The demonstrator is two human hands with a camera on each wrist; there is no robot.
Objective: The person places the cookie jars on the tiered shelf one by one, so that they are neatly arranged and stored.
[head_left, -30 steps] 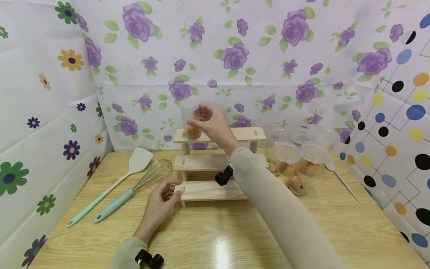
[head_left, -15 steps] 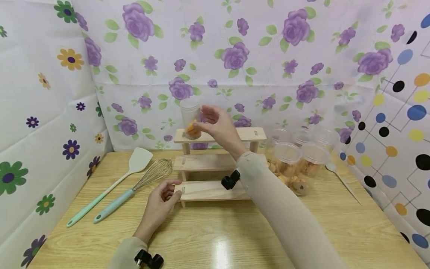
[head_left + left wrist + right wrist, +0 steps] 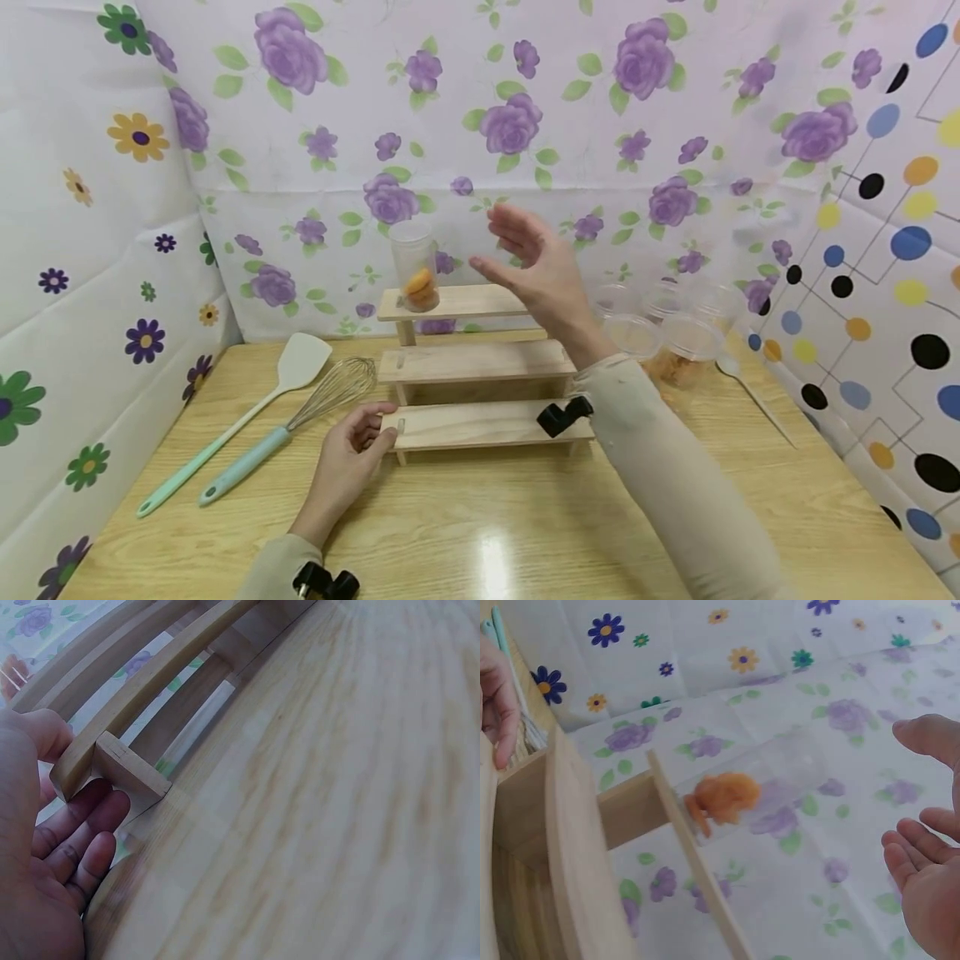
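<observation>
A clear plastic jar (image 3: pixel 414 260) with orange snack pieces in its bottom stands upright at the left end of the top step of a three-tier wooden rack (image 3: pixel 480 358). To the right of that jar, my right hand (image 3: pixel 543 275) is in the air, fingers and thumb spread with nothing between them; the right wrist view shows the same gap between hand and jar (image 3: pixel 754 784). My left hand (image 3: pixel 351 450) grips the left end of the lowest step, thumb on top. In the left wrist view its fingers (image 3: pixel 97 814) curl below the board's end.
Several clear lidded jars (image 3: pixel 686 342) with snacks stand right of the rack, partly behind my right arm. A white spoon (image 3: pixel 753 396) lies beyond them. On the left lie a whisk (image 3: pixel 300 425) and a white-headed spatula (image 3: pixel 300 362). Patterned cloth hangs behind and at both sides.
My right hand has let go of the jar and moved right, away from it. The jar stays on the top step. My left hand keeps its hold on the rack. The head view has shifted slightly.
</observation>
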